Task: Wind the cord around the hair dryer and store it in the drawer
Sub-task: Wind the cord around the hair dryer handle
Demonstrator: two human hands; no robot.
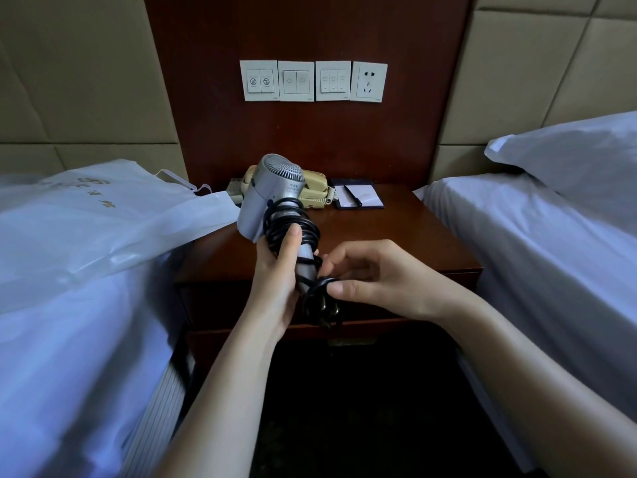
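A silver hair dryer (272,191) is held upright over the wooden nightstand (396,236). Its black cord (293,224) is coiled several times around the handle. My left hand (279,284) grips the handle from below, thumb pressing on the coils. My right hand (375,277) pinches the black plug end (322,301) of the cord beside the handle's base. The nightstand's drawer front (241,307) lies under my hands and looks closed.
A beige telephone (313,189) and a notepad with pen (358,196) sit at the back of the nightstand. White-sheeted beds flank it, with a plastic bag (103,222) on the left one and a pillow (572,150) on the right. Wall switches and a socket (368,82) are above.
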